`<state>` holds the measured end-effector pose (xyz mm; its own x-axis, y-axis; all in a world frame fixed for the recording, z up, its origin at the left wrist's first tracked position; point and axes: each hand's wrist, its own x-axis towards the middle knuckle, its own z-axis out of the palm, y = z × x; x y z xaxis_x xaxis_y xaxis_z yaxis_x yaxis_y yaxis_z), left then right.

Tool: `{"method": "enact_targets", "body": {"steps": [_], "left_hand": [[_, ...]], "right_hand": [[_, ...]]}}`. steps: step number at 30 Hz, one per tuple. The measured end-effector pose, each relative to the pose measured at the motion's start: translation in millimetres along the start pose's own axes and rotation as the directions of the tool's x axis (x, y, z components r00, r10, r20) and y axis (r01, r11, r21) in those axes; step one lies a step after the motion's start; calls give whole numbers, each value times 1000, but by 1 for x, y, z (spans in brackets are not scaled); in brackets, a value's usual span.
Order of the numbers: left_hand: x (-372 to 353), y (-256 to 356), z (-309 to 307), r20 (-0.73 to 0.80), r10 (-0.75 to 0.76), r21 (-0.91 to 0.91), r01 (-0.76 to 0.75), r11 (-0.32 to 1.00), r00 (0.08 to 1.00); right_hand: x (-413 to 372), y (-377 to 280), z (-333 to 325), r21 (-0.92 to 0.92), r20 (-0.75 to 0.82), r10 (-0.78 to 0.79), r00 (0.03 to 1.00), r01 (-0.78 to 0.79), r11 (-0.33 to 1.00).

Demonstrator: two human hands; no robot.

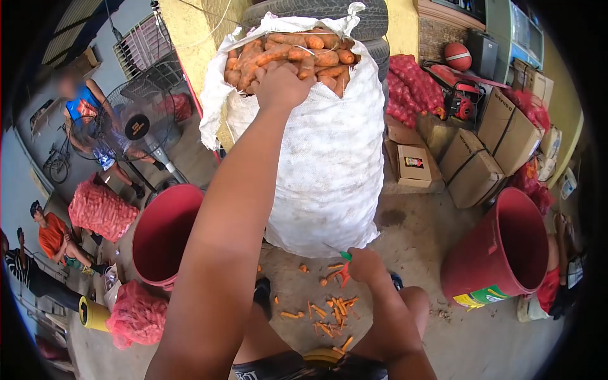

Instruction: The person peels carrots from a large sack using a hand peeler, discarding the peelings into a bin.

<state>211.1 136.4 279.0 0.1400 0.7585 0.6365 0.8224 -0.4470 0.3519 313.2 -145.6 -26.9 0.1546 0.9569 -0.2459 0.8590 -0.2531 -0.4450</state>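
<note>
A tall white woven sack point(329, 164) stands upright in front of me, its open top full of orange carrots point(326, 57). My left hand point(282, 85) reaches into the sack's mouth and rests on the carrots, with its fingertips partly hidden among them. Low by the sack's bottom right, my right hand point(367, 265) is closed around the green handle of a small knife point(345, 255), whose thin blade points left. Beneath that hand, cut carrot pieces point(339, 311) lie scattered on the floor between my legs.
Red bins stand at left point(166, 234) and right point(465, 253). Filled red mesh bags point(101, 209) and a fan point(136, 126) are at left, near several people. Cardboard boxes point(472, 168) and a red machine point(462, 101) stand at right. Tires point(373, 22) are behind the sack.
</note>
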Motion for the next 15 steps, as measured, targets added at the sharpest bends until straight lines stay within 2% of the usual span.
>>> {"method": "enact_targets", "body": {"steps": [1, 5, 6, 7, 8, 9, 10, 11, 12, 13, 15], "left_hand": [[1, 1, 3, 18, 15, -61, -14, 998, 1000], [5, -3, 0, -6, 64, 10, -64, 998, 998], [9, -6, -2, -29, 19, -234, -25, 972, 999], [13, -10, -4, -38, -29, -464, 9, 886, 999], [18, -15, -7, -70, -26, -673, -28, 739, 997], [22, -18, -13, -66, -25, -674, -26, 739, 997], [26, -23, -21, -20, -102, -870, 33, 491, 995], [28, -27, -28, 44, -163, -978, 76, 196, 986], [13, -20, -48, 42, -132, -994, 55, 93, 990], [4, -28, -50, 46, -138, -993, 61, 103, 989], [-18, -42, -56, 96, -57, -995, 95, -6, 994]], "right_hand": [[0, 1, -1, 1, 8, 5, 1000, -5, 1000], [3, 3, -2, 22, 8, -3, 1000, 3, 1000], [2, 4, -4, 24, 3, -1, 1000, 1, 1000], [0, 3, -4, 56, -25, -1, 1000, 2, 998], [-2, 3, -4, 86, -52, -1, 999, 5, 996], [-3, 4, -3, 88, -49, 2, 999, 3, 996], [-4, 5, -1, 110, -90, -23, 996, 33, 993], [-2, 6, 0, 132, -131, -50, 990, 67, 989], [1, 10, 3, 136, -123, -54, 991, 71, 988], [5, 14, 7, 145, -152, -108, 983, 130, 981], [8, 14, 11, 154, -169, -161, 972, 188, 970]]}}
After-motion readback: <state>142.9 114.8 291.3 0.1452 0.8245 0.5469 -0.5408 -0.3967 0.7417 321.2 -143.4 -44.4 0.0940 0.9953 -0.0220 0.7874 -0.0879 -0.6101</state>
